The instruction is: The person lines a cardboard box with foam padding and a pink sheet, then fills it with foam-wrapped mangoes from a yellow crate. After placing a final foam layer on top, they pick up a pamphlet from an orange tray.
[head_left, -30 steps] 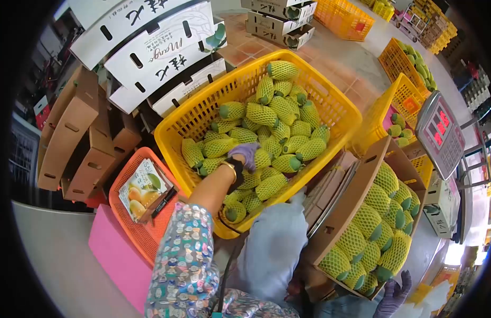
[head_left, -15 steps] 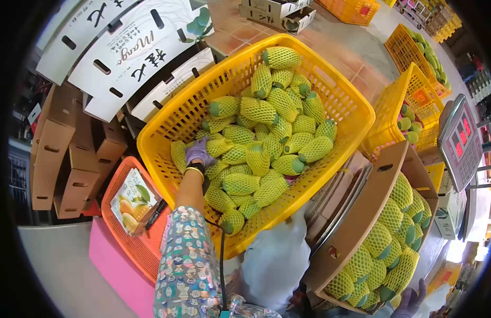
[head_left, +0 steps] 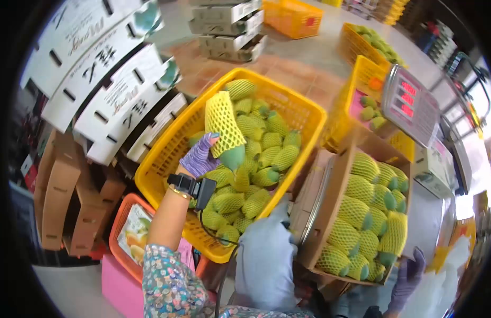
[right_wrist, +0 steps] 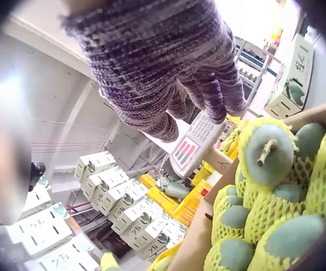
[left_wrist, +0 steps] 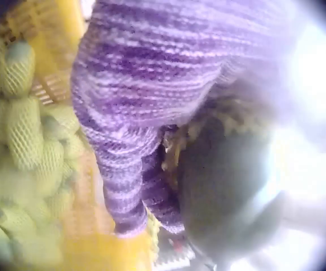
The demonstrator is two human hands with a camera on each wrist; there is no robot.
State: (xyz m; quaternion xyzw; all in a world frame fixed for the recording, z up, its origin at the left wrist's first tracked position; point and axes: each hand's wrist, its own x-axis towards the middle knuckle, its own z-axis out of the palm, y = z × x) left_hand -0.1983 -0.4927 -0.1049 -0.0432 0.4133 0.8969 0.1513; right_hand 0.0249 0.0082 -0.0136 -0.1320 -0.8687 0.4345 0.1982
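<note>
My left hand (head_left: pixel 199 157), in a purple knit glove, grips a green mango (head_left: pixel 224 127) in a yellow foam net, held up over the left part of a yellow crate (head_left: pixel 155 153). In the left wrist view, gloved fingers curl along the side of the mango (left_wrist: pixel 225 186), whose bare green end shows. Below it in the crate lie many netted mangoes (head_left: pixel 269 140). My right hand (head_left: pixel 407 278), gloved alike, hangs beside a cardboard box (head_left: pixel 326 225) packed with netted mangoes (head_left: pixel 362 212). The right wrist view shows that hand (right_wrist: pixel 163 73) with loosely bent fingers, holding nothing.
White mango cartons (head_left: pixel 115 87) are stacked at the left, above brown boxes (head_left: pixel 57 191). An orange basket (head_left: pixel 118 233) with a printed card stands at the crate's near left. A scale (head_left: pixel 412 103) with red digits stands beyond the cardboard box. More yellow crates (head_left: pixel 293 18) stand behind.
My left hand reached among the mangoes, moved to the crate's left side, and has lifted a mango out. The head view has shifted. My right hand stays low beside the cardboard box.
</note>
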